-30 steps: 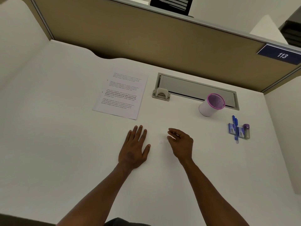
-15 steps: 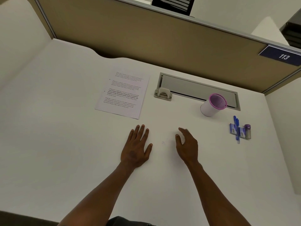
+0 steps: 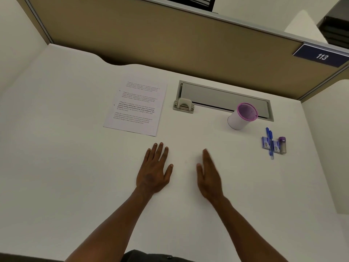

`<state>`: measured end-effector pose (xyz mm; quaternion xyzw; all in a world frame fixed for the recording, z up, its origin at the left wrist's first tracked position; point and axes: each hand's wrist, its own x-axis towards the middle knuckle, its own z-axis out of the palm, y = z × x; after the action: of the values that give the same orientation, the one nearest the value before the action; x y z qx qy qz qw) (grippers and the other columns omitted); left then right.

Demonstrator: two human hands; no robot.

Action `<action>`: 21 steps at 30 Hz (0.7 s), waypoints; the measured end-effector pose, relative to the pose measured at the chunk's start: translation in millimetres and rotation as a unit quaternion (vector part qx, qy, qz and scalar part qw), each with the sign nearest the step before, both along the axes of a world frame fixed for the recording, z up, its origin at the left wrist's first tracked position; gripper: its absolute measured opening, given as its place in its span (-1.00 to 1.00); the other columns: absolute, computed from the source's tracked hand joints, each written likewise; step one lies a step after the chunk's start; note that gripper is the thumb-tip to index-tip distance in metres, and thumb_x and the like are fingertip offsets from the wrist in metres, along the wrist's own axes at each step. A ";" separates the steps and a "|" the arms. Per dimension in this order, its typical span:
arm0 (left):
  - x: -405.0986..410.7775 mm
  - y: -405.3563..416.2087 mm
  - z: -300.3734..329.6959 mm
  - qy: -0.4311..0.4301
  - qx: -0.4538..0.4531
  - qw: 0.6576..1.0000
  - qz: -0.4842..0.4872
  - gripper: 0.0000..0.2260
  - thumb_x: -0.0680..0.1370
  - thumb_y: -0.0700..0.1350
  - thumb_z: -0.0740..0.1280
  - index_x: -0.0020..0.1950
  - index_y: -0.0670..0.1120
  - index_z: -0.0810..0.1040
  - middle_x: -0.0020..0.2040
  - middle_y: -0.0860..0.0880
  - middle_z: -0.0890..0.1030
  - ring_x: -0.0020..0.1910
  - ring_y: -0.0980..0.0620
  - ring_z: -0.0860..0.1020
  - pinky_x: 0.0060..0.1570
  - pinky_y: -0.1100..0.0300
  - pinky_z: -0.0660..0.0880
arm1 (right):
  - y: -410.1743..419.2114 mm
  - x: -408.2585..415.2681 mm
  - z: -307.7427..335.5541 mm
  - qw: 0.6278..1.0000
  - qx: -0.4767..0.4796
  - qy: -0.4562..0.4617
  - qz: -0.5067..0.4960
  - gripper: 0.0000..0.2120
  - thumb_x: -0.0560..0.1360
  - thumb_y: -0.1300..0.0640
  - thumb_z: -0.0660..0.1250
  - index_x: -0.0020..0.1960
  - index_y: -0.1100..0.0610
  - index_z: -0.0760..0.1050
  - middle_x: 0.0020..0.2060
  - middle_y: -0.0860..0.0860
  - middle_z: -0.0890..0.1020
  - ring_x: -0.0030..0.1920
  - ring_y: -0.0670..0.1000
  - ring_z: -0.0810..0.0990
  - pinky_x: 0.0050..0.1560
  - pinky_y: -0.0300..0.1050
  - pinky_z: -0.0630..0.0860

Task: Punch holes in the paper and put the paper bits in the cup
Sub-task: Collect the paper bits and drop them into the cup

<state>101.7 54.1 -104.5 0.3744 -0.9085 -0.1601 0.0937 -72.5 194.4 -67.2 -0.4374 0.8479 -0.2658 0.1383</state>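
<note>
A printed sheet of paper (image 3: 136,107) lies flat on the white desk (image 3: 75,167), left of centre. A beige hole punch (image 3: 184,105) sits just right of the sheet. Further right stands a white cup (image 3: 240,118) with a purple rim, upright. My left hand (image 3: 154,171) rests palm down on the desk below the paper, fingers spread, holding nothing. My right hand (image 3: 208,174) is beside it, fingers straight and together, edge toward the desk, empty.
A grey cable tray cover (image 3: 224,97) is set into the desk behind the punch and cup. Blue pens, small blue boxes (image 3: 266,142) and a purple-capped tube (image 3: 282,144) lie at the right. A tan partition wall closes the back.
My right hand has uncurled from a loose fist to straight fingers and shifted slightly right. My left hand has stayed flat in place.
</note>
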 end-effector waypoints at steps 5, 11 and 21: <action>1.2 1.3 0.3 -0.002 -0.004 1.000 -0.002 -0.39 0.63 0.18 0.07 0.63 -0.03 0.07 0.64 -0.05 0.02 0.63 -0.01 -0.08 0.59 -0.03 0.02 | -10.4 -27.9 -5.2 0.988 0.135 0.040 -0.068 -0.38 0.66 -0.02 0.06 0.56 0.31 -0.03 0.57 0.21 -0.02 0.58 0.14 -0.10 0.57 0.05 -0.12; 1.1 1.2 -0.2 -0.003 0.004 1.000 -0.002 -0.37 0.63 0.20 0.05 0.63 -0.03 0.03 0.65 -0.04 -0.01 0.63 0.00 -0.10 0.59 -0.03 0.01 | -3.9 39.2 -14.6 0.993 0.103 0.042 0.041 -0.34 0.64 -0.16 -0.10 0.58 0.16 -0.24 0.58 0.04 -0.19 0.56 -0.05 -0.28 0.56 -0.04 -0.21; 0.3 1.7 2.7 -0.008 -0.005 1.000 -0.003 -0.38 0.63 0.20 0.03 0.63 -0.04 0.05 0.65 -0.05 0.02 0.63 -0.01 -0.09 0.59 -0.03 0.01 | 4.4 29.8 -10.0 0.988 0.137 0.035 -0.058 -0.22 0.61 -0.22 0.00 0.57 0.22 -0.26 0.57 0.11 -0.22 0.57 0.06 -0.27 0.57 0.03 -0.20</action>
<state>102.0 55.8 -101.8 0.3728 -0.9110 -0.1528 0.0882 -42.7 198.8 -77.2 -0.3731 0.9046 -0.1396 0.1517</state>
